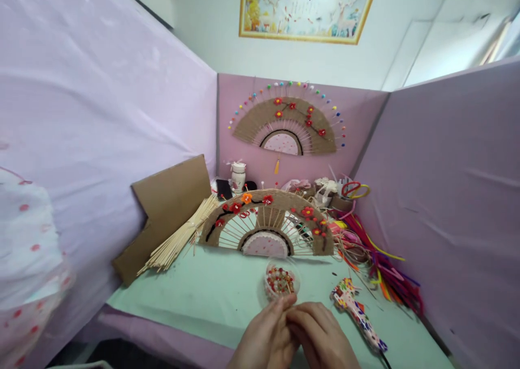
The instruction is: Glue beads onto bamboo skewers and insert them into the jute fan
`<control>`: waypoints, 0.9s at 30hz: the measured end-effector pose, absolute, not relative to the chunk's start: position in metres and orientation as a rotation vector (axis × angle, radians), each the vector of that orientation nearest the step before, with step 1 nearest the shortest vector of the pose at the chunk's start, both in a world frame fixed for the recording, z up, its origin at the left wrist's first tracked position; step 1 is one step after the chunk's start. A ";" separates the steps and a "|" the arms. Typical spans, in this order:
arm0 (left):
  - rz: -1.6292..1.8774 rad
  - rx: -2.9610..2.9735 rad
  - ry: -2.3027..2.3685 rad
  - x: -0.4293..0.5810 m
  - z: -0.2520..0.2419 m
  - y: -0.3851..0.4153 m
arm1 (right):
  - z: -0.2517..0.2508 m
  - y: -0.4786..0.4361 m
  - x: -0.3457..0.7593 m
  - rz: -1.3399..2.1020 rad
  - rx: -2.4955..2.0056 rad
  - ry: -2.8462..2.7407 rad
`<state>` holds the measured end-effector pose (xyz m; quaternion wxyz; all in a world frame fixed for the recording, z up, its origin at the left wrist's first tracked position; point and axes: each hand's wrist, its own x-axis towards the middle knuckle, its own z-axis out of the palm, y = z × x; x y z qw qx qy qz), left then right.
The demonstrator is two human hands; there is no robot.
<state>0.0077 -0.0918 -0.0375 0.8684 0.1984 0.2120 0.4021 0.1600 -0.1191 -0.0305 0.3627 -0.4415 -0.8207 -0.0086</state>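
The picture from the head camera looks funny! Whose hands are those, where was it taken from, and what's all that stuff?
There's no robot here, just a person with two bare hands. The camera sits on that person's head, looking forward and down, so you see roughly what they see.

On the pale green table are a flower-decorated fan, a clear tub of red and pale beads, a bundle of thin sticks and a patterned tool with a cord. Another fan is up on the pink wall behind.

The left hand and right hand meet just in front of the tub. Their fingers hide whatever they might be holding.
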 end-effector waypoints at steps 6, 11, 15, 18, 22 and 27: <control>0.831 0.526 0.477 0.015 -0.038 -0.100 | -0.049 -0.122 0.170 0.005 -1.030 -1.994; 0.840 0.768 0.651 0.022 -0.031 -0.102 | -0.060 -0.123 0.170 -0.062 -1.045 -1.852; 0.885 0.899 0.733 0.029 -0.019 -0.104 | -0.055 -0.126 0.175 -0.073 -1.086 -1.727; 0.921 0.901 0.796 0.037 -0.011 -0.105 | -0.051 -0.131 0.182 -0.113 -1.124 -1.636; 0.906 0.834 0.833 0.045 -0.003 -0.105 | -0.048 -0.137 0.190 -0.118 -1.131 -1.613; 0.956 0.740 0.814 0.055 -0.001 -0.108 | -0.045 -0.142 0.191 -0.081 -1.073 -1.653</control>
